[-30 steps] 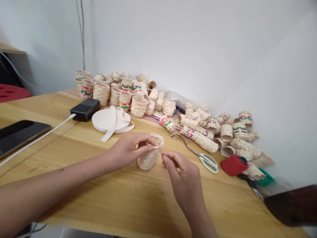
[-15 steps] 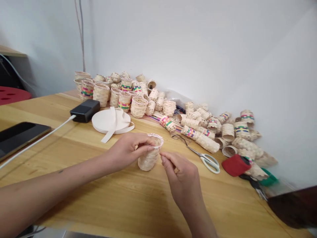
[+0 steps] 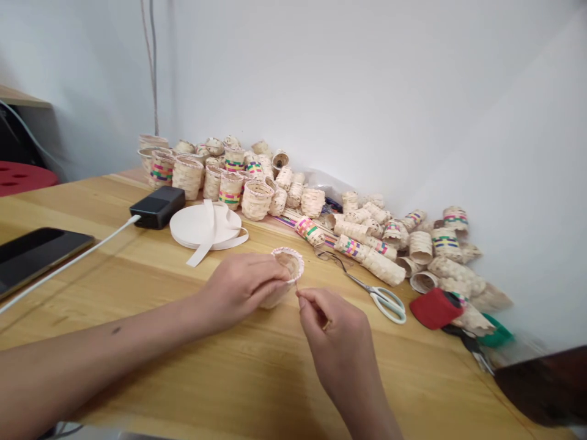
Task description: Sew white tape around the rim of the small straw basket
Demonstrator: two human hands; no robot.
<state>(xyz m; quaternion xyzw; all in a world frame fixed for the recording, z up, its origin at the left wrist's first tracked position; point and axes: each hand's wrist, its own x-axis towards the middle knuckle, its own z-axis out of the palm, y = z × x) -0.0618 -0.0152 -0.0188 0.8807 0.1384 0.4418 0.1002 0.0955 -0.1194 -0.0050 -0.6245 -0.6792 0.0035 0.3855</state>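
A small woven basket with a red-and-white wrapped rim is near the middle of the wooden table. My left hand grips it at the left side of the rim, fingers reaching over the edge, and hides much of its body. The basket's opening leans toward me. Just right of it, my right hand pinches a thin reddish thread that runs up to the rim. Behind my left hand lies a flat roll of white ribbon with a loose end.
Several woven baskets stand or lie along the wall. White-handled scissors and a red object are at the right. A black box with a white cable and a phone are at the left.
The basket has tilted so its opening faces me more, and my left hand has turned over its side and covers more of it. My right hand has barely moved.
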